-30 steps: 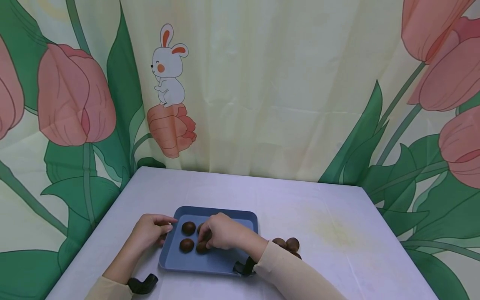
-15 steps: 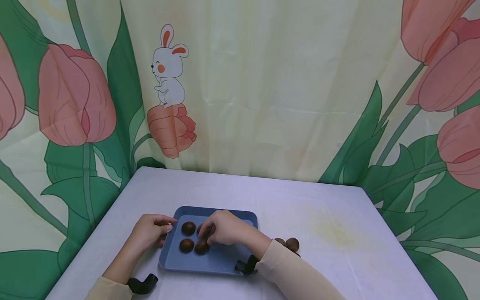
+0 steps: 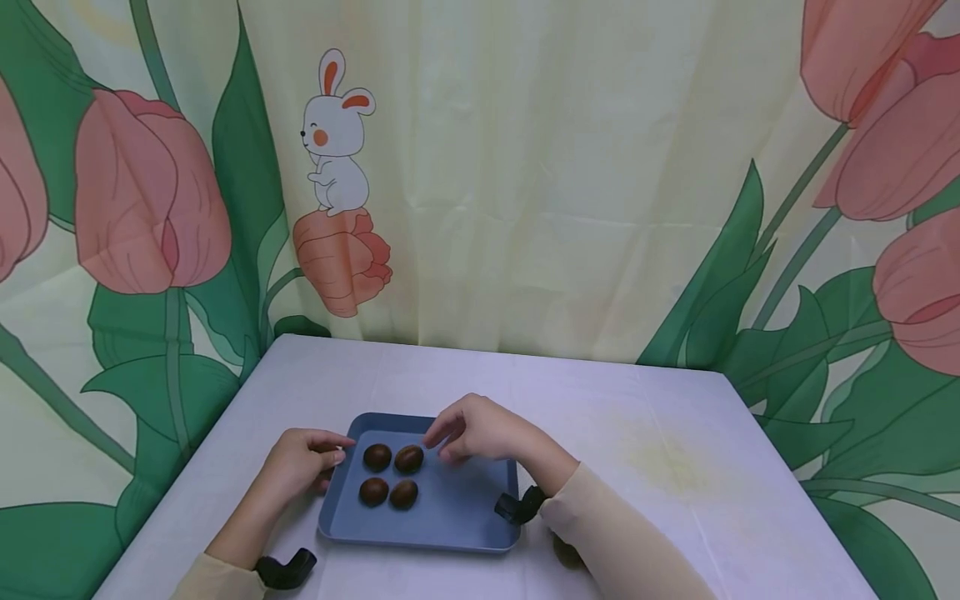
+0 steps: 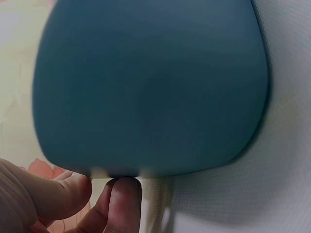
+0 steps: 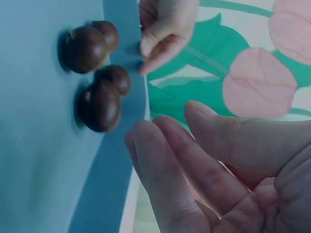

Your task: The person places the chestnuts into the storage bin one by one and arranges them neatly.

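Blue tray (image 3: 461, 512), long axis sideways, touches relaxed left hand (image 3: 303, 457); right hand (image 3: 480, 429) hovers spread.

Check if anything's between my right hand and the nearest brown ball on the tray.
Nothing visible: your right hand hovers beside the far right-hand brown ball on the blue tray, with only open space between them.

The right part of the tray (image 3: 472, 517) offers room for a hand at surface level, but the right hand (image 3: 480, 429) hangs over its far side. In the left part, four brown balls (image 3: 408, 459) stand close together, with only narrow gaps. The left hand (image 3: 300, 458) blocks the left rim. Right of the tray, the right sleeve (image 3: 622, 533) bars the near table (image 3: 675, 450); farther back there is open passage.
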Motion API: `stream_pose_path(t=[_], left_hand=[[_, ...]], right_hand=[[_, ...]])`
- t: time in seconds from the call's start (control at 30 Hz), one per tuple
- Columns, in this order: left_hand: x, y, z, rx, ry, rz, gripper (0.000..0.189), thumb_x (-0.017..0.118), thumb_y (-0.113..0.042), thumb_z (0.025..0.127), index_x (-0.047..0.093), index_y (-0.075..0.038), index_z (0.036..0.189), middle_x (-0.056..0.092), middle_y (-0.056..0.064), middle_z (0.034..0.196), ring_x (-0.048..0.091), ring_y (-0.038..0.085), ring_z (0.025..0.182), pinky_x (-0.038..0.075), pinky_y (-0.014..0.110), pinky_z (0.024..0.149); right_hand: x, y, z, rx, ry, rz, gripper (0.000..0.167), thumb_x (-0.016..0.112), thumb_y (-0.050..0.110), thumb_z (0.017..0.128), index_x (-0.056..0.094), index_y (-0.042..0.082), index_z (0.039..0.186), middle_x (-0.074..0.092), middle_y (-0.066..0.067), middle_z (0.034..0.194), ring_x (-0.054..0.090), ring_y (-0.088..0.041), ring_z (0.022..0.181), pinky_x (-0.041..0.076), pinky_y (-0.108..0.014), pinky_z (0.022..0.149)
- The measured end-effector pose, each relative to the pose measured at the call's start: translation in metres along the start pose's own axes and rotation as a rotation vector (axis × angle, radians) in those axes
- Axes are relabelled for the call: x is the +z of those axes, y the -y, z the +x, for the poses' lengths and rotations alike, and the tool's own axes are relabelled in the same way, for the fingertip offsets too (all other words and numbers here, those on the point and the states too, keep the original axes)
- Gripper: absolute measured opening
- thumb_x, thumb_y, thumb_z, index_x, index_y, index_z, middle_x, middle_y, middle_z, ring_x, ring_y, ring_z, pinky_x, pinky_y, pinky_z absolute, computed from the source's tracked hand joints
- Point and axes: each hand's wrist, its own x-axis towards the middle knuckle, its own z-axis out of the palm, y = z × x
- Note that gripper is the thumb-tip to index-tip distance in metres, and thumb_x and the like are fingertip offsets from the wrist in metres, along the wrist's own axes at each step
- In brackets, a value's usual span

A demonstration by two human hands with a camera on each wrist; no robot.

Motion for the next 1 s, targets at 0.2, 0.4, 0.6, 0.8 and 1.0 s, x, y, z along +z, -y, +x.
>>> stream_pose_path(t=[0.2,0.4,0.6,0.8,1.0], left_hand=[[0.0,0.0,0.0,0.002,-0.003,0.002,0.024,0.072,0.0,0.098,0.081,-0.004,0.121,0.075,0.019,0.121,0.065,0.02,0.083,0.058,0.033,0.063],[0.0,-0.001,-0.001,0.007,-0.001,-0.001,0.025,0.072,0.001,0.098,0.081,-0.004,0.121,0.075,0.019,0.12,0.064,0.02,0.083,0.058,0.033,0.063],[0.001,-0.002,0.0,0.014,-0.002,0.004,0.024,0.072,0.001,0.098,0.081,-0.004,0.12,0.075,0.018,0.118,0.064,0.02,0.082,0.058,0.033,0.062],[0.002,0.0,0.0,0.007,-0.005,0.01,0.025,0.072,0.001,0.098,0.081,-0.005,0.12,0.076,0.017,0.116,0.064,0.021,0.079,0.057,0.033,0.062],[0.002,-0.001,0.0,0.005,-0.005,0.009,0.025,0.072,0.001,0.099,0.081,-0.005,0.121,0.075,0.017,0.116,0.064,0.021,0.08,0.057,0.033,0.063]], right_hand=[[-0.014,-0.005,-0.013,0.039,-0.022,0.039,0.024,0.079,0.001,0.094,0.084,0.017,0.111,0.081,-0.012,0.117,0.079,-0.032,0.102,0.067,-0.036,0.081],[-0.026,-0.013,-0.027,0.04,-0.036,0.069,0.025,0.078,0.001,0.095,0.081,0.005,0.12,0.079,-0.02,0.122,0.078,-0.039,0.108,0.067,-0.037,0.081],[-0.038,-0.021,-0.046,0.068,-0.057,0.099,0.027,0.079,0.003,0.094,0.08,0.003,0.121,0.079,-0.02,0.124,0.078,-0.038,0.107,0.067,-0.037,0.08],[-0.05,-0.032,-0.067,0.094,-0.089,0.129,0.026,0.08,0.003,0.094,0.08,0.005,0.12,0.08,-0.016,0.121,0.078,-0.033,0.103,0.067,-0.039,0.079],[-0.063,-0.044,-0.086,0.107,-0.123,0.127,0.028,0.079,0.005,0.096,0.079,0.003,0.123,0.078,-0.021,0.125,0.078,-0.03,0.101,0.067,-0.04,0.078]])
